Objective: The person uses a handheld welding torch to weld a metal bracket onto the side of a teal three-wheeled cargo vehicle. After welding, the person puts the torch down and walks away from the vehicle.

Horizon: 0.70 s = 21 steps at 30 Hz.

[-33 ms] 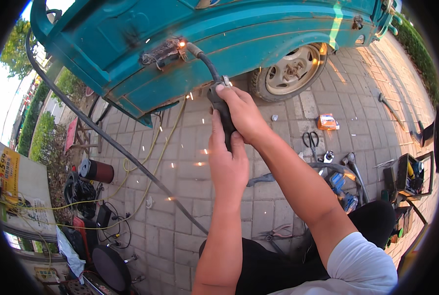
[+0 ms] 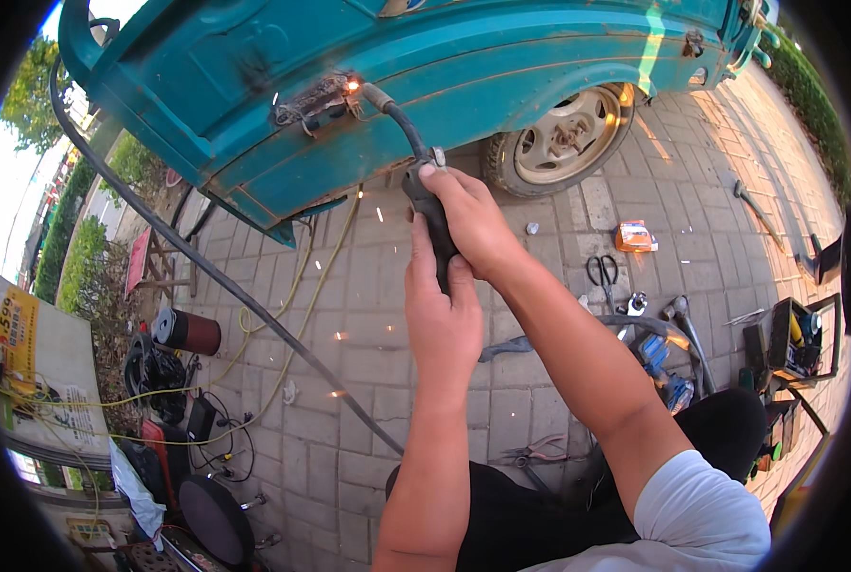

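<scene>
Currently, both hands are clamping on a torch: right hand (image 2: 478, 214) is wrapping the upper part of the matte black, molded handle of the torch (image 2: 434, 224), thumb lying along its top; left hand (image 2: 443, 305) is closing around the lower part, fingers and thumb on either side. The torch is slanting up-left, its bent, dark neck ending in a dull, cylindrical nozzle (image 2: 378, 95). Nozzle tip is pointing at a small orange-white glow (image 2: 353, 86), sitting just beside it, at the right end of a rough, charred, ragged patch (image 2: 311, 103) on a glossy teal sheet-metal panel (image 2: 387, 67) with pressed ridges and rust-brown seams. Bright sparks are streaking over gray rectangular paving (image 2: 364, 315). A dusty, round wheel (image 2: 567, 138) is standing right of the torch. Black-looped scissors (image 2: 603, 272) and an orange-and-white box (image 2: 635, 236) are lying on the paving, right of the hands.
</scene>
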Each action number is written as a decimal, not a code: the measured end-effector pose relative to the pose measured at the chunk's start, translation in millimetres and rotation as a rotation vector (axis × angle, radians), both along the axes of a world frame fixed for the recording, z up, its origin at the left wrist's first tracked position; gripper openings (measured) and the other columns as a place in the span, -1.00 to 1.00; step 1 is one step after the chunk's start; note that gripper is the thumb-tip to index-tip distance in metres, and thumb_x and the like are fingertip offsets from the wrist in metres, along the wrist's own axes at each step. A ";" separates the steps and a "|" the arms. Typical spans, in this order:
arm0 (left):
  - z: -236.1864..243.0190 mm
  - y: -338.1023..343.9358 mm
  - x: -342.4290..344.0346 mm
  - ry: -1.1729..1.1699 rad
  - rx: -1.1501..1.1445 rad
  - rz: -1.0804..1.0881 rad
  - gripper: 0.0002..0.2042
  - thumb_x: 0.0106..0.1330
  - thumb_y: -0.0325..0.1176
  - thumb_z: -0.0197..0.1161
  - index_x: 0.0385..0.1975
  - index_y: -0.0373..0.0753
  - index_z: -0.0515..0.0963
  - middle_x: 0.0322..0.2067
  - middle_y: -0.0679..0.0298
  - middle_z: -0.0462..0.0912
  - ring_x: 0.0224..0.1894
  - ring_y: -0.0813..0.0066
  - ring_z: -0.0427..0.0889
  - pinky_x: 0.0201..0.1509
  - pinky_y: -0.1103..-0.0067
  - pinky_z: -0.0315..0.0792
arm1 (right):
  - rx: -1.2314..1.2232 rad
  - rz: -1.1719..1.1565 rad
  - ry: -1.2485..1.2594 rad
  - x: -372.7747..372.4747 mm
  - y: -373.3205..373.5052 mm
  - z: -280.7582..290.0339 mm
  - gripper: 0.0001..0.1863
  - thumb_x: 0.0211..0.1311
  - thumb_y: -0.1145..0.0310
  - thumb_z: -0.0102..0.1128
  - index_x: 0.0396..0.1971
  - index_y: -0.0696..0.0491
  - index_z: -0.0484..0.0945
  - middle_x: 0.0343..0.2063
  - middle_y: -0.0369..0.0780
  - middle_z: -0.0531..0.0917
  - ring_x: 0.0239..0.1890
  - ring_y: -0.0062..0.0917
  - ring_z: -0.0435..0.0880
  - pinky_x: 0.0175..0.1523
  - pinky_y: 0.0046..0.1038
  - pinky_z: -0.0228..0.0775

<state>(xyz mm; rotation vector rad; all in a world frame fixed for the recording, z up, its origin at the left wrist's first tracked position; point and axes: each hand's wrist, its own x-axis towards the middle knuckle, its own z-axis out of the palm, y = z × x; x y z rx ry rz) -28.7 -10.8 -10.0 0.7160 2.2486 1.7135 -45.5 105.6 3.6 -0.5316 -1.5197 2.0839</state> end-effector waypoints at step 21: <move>-5.3 2.5 0.6 0.061 0.118 -0.011 -0.44 0.49 -0.37 0.09 0.46 -0.27 0.18 0.05 -0.06 0.57 0.07 0.04 0.58 0.13 0.30 0.46 | -0.033 0.020 0.022 0.5 -1.0 0.4 -0.63 0.45 0.07 0.04 -0.29 0.11 0.54 -0.47 -0.32 0.57 -0.48 -0.69 0.46 -0.37 -0.56 0.35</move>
